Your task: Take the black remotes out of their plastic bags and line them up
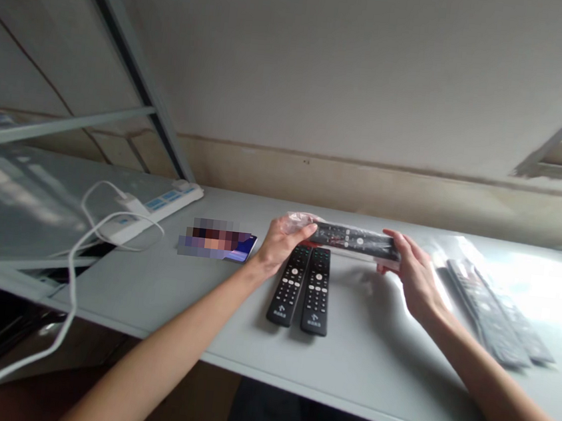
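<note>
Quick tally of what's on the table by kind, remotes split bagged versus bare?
Bare remotes lying on the table: 2
Bagged remote held by left hand and right hand: 1
Bagged remotes at right: 2
Power strip: 1
Phone: 1
Total: 7
</note>
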Available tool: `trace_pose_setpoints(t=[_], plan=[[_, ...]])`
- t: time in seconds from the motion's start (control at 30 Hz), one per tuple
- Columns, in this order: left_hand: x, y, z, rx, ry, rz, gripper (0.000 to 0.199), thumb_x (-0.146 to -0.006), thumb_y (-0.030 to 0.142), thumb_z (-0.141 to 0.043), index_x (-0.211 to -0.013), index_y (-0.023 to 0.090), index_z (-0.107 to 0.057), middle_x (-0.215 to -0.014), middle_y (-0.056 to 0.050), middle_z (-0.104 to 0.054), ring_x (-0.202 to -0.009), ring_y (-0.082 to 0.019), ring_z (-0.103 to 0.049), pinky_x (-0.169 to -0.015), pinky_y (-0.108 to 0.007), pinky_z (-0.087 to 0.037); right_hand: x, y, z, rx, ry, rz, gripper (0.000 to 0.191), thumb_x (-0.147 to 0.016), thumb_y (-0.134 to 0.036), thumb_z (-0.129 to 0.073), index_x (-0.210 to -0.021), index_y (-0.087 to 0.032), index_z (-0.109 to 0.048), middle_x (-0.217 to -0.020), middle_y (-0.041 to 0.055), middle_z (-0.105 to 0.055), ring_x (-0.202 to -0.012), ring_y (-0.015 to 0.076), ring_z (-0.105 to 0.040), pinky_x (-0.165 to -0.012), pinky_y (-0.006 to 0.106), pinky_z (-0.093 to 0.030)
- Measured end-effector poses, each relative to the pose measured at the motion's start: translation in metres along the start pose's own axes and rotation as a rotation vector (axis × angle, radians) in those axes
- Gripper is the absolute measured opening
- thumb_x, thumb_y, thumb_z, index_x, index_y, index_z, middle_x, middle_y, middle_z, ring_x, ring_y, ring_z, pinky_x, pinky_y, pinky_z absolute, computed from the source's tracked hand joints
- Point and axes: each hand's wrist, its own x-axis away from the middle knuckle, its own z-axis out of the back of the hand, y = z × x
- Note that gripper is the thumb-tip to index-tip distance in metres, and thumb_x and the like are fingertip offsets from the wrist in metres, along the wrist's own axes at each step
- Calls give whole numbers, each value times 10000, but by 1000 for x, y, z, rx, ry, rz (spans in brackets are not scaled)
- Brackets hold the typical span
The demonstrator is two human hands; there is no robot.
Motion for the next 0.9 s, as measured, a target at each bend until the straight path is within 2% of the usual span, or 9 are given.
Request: trace_pose_setpoints(t=[0.13,0.3,0.4,0.57,0.67,0.77,0.9], plan=[[-2,-5,2,24,21,-8,321,-774,355,-938,-1002,169,-810,-1017,-48,-792,-920,-175,-725,-901,-320,-603,2,0,-2,-323,-148,-125,445,-964,-672,-643,-936,-228,-630,-726,21,-666,-563,177,-599,-482,306,-483],[-6,-8,7,162,33,96,415,-726,352,-977,-1053,171,-799,-1019,-48,-794,-905,-192,-736,-788,-320,-647,-1,-3,2,-393,-141,-108,395,-903,-569,-789,-845,-195,-678,-723,47,-702,-586,157,-604,-533,293,-505],[-7,-7,9,248,7,158,426,-724,345,-973,-1063,168,-784,-1054,-52,-799,-929,-188,-753,-846,-327,-654,-4,-6,9,-241,-92,-34,444,-908,-615,-768,-799,-188,-714,-710,52,-700,-603,166,-614,-537,294,-500],[-7,-5,12,376,-59,246,358,-750,298,-944,-1031,172,-762,-1103,-66,-819,-1005,-220,-792,-1002,-366,-618,-5,-15,19,330,43,162,616,-977,-700,-610,-609,-207,-645,-566,43,-629,-528,169,-583,-517,297,-434],[-7,-4,12,390,-82,256,341,-759,303,-943,-1018,179,-758,-1063,-53,-823,-968,-210,-798,-993,-362,-618,-6,-28,18,442,67,249,625,-1009,-699,-548,-606,-223,-580,-527,25,-589,-501,159,-565,-506,288,-415],[-7,-6,13,389,-74,253,314,-770,319,-940,-985,188,-751,-1015,-37,-818,-908,-200,-792,-981,-382,-625,-8,-43,14,332,48,304,560,-1017,-668,-566,-663,-234,-566,-556,12,-589,-526,155,-567,-525,289,-461],[-9,-6,14,389,-75,243,336,-789,330,-934,-1060,198,-786,-1080,-46,-811,-935,-194,-776,-936,-361,-642,-12,-62,10,-8,-51,303,398,-965,-589,-712,-794,-237,-641,-720,22,-642,-620,173,-601,-550,319,-541]])
